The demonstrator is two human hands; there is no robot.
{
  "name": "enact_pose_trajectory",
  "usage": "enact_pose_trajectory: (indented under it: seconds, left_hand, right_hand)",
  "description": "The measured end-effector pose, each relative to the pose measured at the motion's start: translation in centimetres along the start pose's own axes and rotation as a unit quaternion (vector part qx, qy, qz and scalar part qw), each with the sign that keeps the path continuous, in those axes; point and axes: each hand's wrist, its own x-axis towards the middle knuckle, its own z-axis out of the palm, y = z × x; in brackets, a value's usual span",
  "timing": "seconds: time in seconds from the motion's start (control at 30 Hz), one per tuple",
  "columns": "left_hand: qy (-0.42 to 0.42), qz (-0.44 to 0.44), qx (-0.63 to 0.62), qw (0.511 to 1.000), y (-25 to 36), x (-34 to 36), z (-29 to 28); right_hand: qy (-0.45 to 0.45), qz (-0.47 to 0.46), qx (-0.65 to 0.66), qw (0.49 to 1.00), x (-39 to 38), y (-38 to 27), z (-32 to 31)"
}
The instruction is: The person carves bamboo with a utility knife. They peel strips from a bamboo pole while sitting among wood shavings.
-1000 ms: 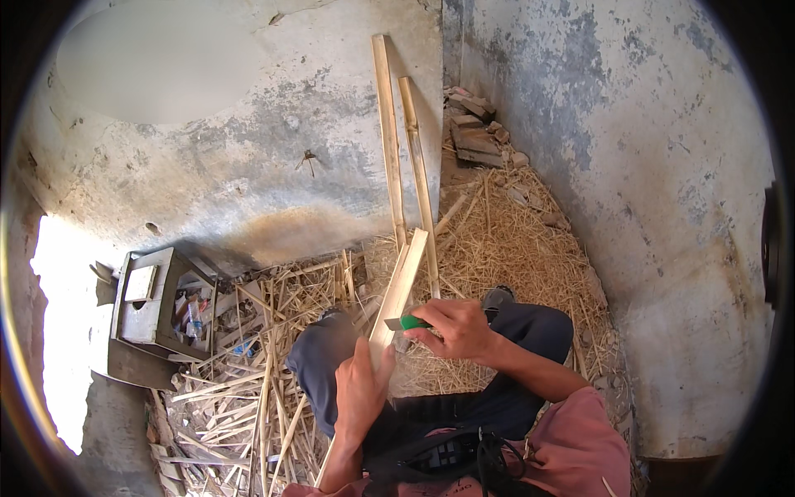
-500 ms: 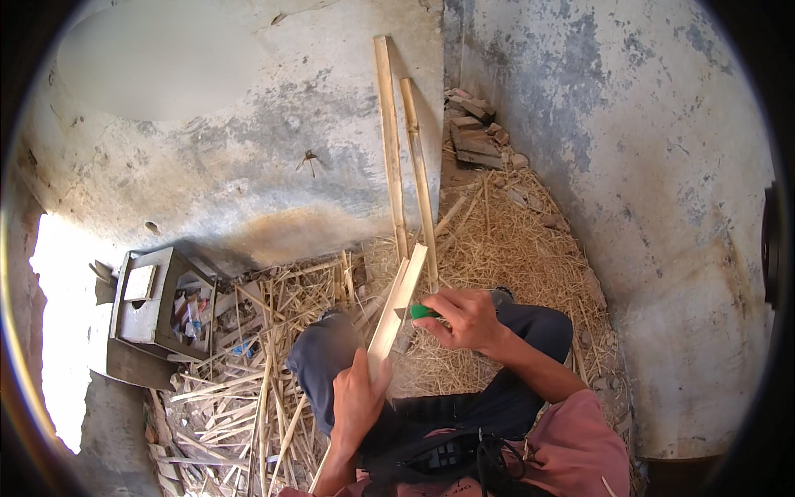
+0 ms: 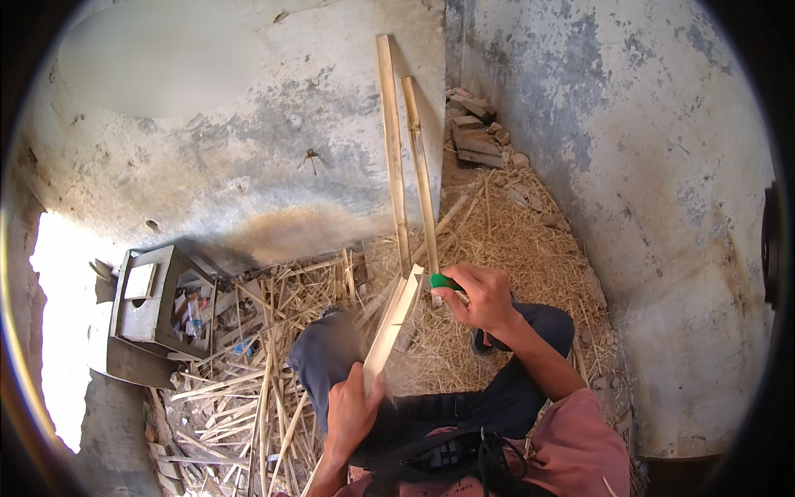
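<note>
My left hand (image 3: 352,406) is closed round the lower part of a pale, split bamboo strip (image 3: 389,327), held at a slant between my knees. My right hand (image 3: 484,298) grips a green-handled knife (image 3: 445,282) just right of the strip's upper end; its blade is hard to make out there. Dark-trousered legs (image 3: 542,327) frame the work from both sides.
Two long bamboo pieces (image 3: 387,132) lean on the back wall (image 3: 248,149). Loose strips (image 3: 224,414) and shavings (image 3: 530,248) cover the floor. A battered cabinet (image 3: 149,323) holding litter stands left; broken slabs (image 3: 476,141) lie in the far corner beside the right wall (image 3: 662,248).
The knife in my right hand has travelled up and rightward along the strip to its far end. My left hand and the strip have shifted a little down, toward me.
</note>
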Motion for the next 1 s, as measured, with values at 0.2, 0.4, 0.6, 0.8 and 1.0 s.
enact_pose_trajectory:
  seconds: [0.2, 0.4, 0.6, 0.8, 1.0]
  left_hand:
    - [0.0, -0.005, -0.011, 1.0, -0.3, -0.2, -0.1]
    - [-0.021, -0.03, -0.041, 0.998, -0.6, -2.5, -0.7]
    - [0.001, -0.035, -0.024, 0.999, -0.8, -2.3, -0.2]
    - [0.062, -0.019, -0.001, 0.998, 0.3, 0.0, -0.2]
    - [0.09, -0.001, 0.029, 0.996, 1.8, 1.7, -0.2]
  right_hand:
    - [-0.008, 0.001, -0.001, 1.0, 0.0, 0.1, 0.2]
    - [0.051, 0.291, 0.012, 0.955, 1.1, 6.7, -1.4]
    - [0.054, 0.258, 0.043, 0.964, 0.8, 5.6, -3.6]
    - [-0.04, 0.03, 0.093, 0.994, -1.4, -3.0, 0.6]
    - [-0.065, 0.006, 0.116, 0.991, -2.9, -4.7, 2.4]
